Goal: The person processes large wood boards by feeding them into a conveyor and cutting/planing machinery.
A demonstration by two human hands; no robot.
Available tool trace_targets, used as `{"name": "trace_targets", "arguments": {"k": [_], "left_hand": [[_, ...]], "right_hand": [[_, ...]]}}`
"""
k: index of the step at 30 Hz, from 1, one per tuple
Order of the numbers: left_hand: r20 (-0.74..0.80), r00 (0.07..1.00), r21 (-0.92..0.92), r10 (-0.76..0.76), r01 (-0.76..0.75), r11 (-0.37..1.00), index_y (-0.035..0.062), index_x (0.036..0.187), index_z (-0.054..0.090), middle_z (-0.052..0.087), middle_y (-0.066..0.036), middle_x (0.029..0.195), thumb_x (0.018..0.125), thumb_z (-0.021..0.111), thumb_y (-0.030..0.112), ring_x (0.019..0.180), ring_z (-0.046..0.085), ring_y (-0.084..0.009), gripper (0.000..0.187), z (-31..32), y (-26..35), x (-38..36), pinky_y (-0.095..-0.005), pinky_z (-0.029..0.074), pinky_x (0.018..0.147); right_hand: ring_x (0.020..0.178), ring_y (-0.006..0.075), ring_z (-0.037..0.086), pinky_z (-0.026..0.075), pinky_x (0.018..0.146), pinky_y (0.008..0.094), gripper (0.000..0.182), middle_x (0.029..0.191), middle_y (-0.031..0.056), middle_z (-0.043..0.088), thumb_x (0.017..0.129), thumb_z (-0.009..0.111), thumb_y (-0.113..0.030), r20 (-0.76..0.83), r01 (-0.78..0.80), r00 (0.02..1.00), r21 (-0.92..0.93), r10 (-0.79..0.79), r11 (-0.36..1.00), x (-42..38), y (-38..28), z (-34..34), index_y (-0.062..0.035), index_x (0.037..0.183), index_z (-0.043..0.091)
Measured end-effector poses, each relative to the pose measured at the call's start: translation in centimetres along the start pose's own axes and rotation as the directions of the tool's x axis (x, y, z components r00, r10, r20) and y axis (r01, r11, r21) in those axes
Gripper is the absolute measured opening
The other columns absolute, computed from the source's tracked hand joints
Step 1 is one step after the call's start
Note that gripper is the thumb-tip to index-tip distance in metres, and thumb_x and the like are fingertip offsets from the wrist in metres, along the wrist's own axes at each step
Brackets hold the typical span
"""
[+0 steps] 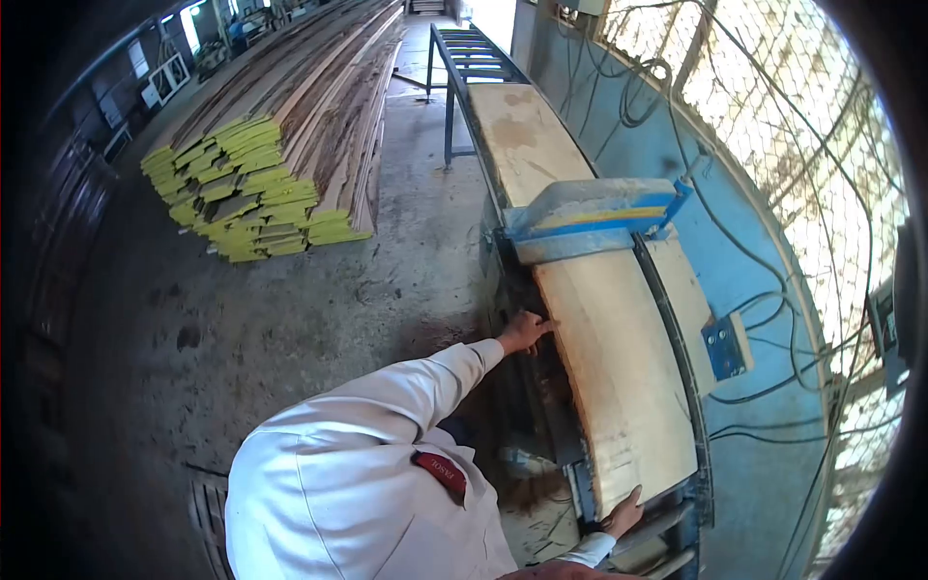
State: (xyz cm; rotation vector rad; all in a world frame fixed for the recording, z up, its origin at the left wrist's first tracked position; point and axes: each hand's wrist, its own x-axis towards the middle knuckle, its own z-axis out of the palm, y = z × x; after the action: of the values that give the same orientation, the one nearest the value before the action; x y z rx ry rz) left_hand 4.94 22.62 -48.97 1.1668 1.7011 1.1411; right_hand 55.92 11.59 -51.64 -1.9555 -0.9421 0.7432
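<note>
A wide pale wooden board with a rough brown left edge lies lengthwise on the machine bed, its far end at the blue and grey guard. My left hand is at the board's left edge, below the guard, with a finger or thumb touching the edge and the others curled. At the near end, my right hand grips the board's corner, thumb on top, the other fingers hidden beneath. Beyond the guard another stretch of pale wood lies on the bed.
A tall stack of planks with yellow-green ends stands at the left. A roller frame extends behind the machine. On the right are a dark rail, a blue control box, hanging cables and a blue wall. Rollers sit below the near end.
</note>
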Motion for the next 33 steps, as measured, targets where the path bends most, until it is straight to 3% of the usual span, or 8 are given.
{"name": "trace_targets", "arguments": {"k": [5, 9, 12, 18, 23, 25, 31, 33], "left_hand": [[0.017, 0.998, -0.038, -0.066, 0.066, 0.997, -0.0018, 0.067, 0.056, 0.065, -0.015, 0.059, 0.090, 0.064, 0.062, 0.049, 0.069, -0.0225, 0.068, -0.3, 0.2, 0.0, -0.0321, 0.052, 0.040], [0.016, 0.997, -0.070, -0.074, 0.075, 0.995, 0.0012, 0.064, 0.054, 0.064, -0.013, 0.057, 0.090, 0.063, 0.062, 0.048, 0.068, -0.0212, 0.067, -0.2, -0.2, 0.0, -0.0318, 0.052, 0.041], [0.009, 0.997, -0.067, -0.076, 0.076, 0.995, 0.0014, 0.064, 0.054, 0.064, -0.014, 0.057, 0.091, 0.061, 0.063, 0.048, 0.068, -0.0209, 0.068, -0.5, -0.3, 0.2, -0.0326, 0.053, 0.044], [-0.003, 0.999, -0.005, -0.050, 0.050, 0.999, 0.0006, 0.065, 0.056, 0.065, -0.013, 0.058, 0.093, 0.059, 0.062, 0.047, 0.067, -0.0196, 0.067, -0.5, -0.8, 0.4, -0.0330, 0.053, 0.047], [0.001, 0.997, -0.038, -0.073, 0.073, 0.997, -0.0002, 0.066, 0.056, 0.065, -0.014, 0.058, 0.095, 0.058, 0.059, 0.048, 0.067, -0.0201, 0.066, -0.6, 0.0, -0.2, -0.0340, 0.054, 0.049], [-0.039, 0.997, -0.039, -0.069, 0.068, 0.997, -0.0007, 0.067, 0.057, 0.064, -0.015, 0.058, 0.094, 0.060, 0.058, 0.049, 0.068, -0.0215, 0.065, -0.1, -0.9, 0.2, -0.0354, 0.054, 0.050], [-0.250, 0.968, 0.047, 0.027, -0.016, 0.999, -0.0004, 0.075, 0.063, 0.064, -0.015, 0.061, 0.090, 0.065, 0.057, 0.053, 0.067, -0.0256, 0.059, 3.6, -7.2, 3.4, -0.0383, 0.053, 0.054], [-0.279, 0.960, 0.007, 0.005, -0.003, 1.000, -0.0009, 0.078, 0.062, 0.062, -0.013, 0.063, 0.088, 0.069, 0.053, 0.053, 0.064, -0.0224, 0.055, 3.6, -7.1, 2.9, -0.0380, 0.051, 0.050]], "right_hand": [[0.099, 0.0283, 0.059, 0.050, 0.087, 0.0393, 0.079, 0.117, 0.0247, 0.062, 0.093, 0.065, -0.051, 0.020, -0.384, 0.923, 0.027, 0.383, 0.923, 1.5, -0.4, 0.0, 0.0189, 0.126, 0.049], [0.084, 0.0239, 0.059, 0.052, 0.072, 0.0367, 0.074, 0.101, 0.0172, 0.063, 0.092, 0.066, -0.053, 0.132, -0.366, 0.925, 0.065, 0.355, 0.928, 1.1, -1.0, -0.6, 0.0152, 0.116, 0.054], [0.036, 0.0115, 0.019, 0.011, 0.032, 0.0334, 0.066, 0.049, -0.0032, 0.021, 0.089, 0.062, -0.066, 0.068, -0.373, 0.923, -0.074, 0.378, 0.925, 2.4, -0.5, -0.5, -0.0190, 0.061, 0.025], [0.136, 0.0314, 0.048, 0.023, 0.120, 0.0558, 0.076, 0.148, 0.0124, 0.050, 0.092, 0.066, -0.051, 0.518, -0.699, 0.685, 0.266, 0.513, 0.664, 6.6, 2.3, -1.3, -0.0250, 0.156, 0.035], [0.093, 0.0250, 0.059, 0.048, 0.081, 0.0409, 0.065, 0.112, 0.0138, 0.062, 0.095, 0.062, -0.054, 0.152, -0.464, 0.882, 0.119, 0.446, 0.878, 4.0, 0.5, -0.1, 0.0047, 0.121, 0.053], [0.096, 0.0272, 0.066, 0.056, 0.083, 0.0384, 0.069, 0.119, 0.0177, 0.066, 0.098, 0.058, -0.052, 0.377, -0.369, 0.905, 0.458, 0.199, 0.809, 1.0, -2.0, 0.7, 0.0135, 0.122, 0.057], [0.102, 0.0277, 0.069, 0.055, 0.089, 0.0385, 0.068, 0.119, 0.0186, 0.067, 0.096, 0.063, -0.049, 0.340, -0.373, 0.904, 0.339, 0.257, 0.863, 1.4, -1.9, -0.4, 0.0115, 0.126, 0.055], [0.072, 0.0206, 0.061, 0.052, 0.066, 0.0383, 0.061, 0.087, 0.0109, 0.066, 0.092, 0.068, -0.055, 0.220, -0.353, 0.930, 0.300, 0.296, 0.886, -0.9, -2.6, -0.7, 0.0061, 0.096, 0.065]]}}
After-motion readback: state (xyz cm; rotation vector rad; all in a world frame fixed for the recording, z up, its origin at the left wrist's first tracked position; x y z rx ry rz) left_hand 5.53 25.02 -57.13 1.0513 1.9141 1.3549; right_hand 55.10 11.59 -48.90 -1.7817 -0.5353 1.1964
